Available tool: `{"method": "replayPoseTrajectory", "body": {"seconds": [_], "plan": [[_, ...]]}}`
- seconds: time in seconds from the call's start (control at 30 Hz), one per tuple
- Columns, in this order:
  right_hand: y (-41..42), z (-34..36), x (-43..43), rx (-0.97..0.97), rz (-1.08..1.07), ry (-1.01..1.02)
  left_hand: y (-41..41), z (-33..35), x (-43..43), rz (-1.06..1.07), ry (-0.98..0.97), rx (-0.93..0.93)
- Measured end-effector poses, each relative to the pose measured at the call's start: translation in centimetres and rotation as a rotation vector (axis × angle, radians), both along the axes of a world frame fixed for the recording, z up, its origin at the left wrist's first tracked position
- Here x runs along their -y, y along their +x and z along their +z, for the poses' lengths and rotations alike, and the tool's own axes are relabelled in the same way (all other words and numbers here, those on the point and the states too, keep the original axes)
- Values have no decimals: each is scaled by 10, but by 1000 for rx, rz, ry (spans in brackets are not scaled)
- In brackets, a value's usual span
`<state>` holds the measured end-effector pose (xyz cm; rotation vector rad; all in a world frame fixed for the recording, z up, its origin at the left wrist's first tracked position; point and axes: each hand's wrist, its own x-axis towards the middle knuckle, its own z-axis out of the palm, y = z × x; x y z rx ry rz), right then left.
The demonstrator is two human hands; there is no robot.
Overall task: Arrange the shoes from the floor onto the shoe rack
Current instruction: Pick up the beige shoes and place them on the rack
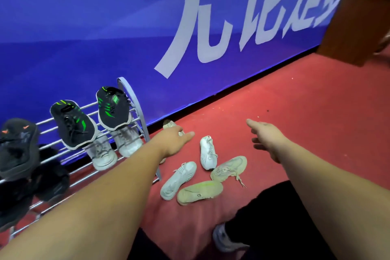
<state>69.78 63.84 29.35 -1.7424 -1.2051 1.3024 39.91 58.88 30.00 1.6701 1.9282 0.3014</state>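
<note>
Shoes (pixel 207 152) near outstretched fingers (pixel 186 134), apart

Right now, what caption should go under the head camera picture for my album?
The left hand and right hand reach toward pale shoes on the red carpet beside the shoe rack.

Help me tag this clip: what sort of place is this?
Probably an event or exhibition hall: red carpet underfoot, a large blue banner with white characters behind the shoe rack.
</note>
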Motion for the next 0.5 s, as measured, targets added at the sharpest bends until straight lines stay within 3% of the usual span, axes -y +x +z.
{"method": "replayPoseTrajectory", "body": {"seconds": [0.5], "plan": [[33, -43, -44, -151, -72, -105, 31, -3, -40, -18, -70, -199]]}}
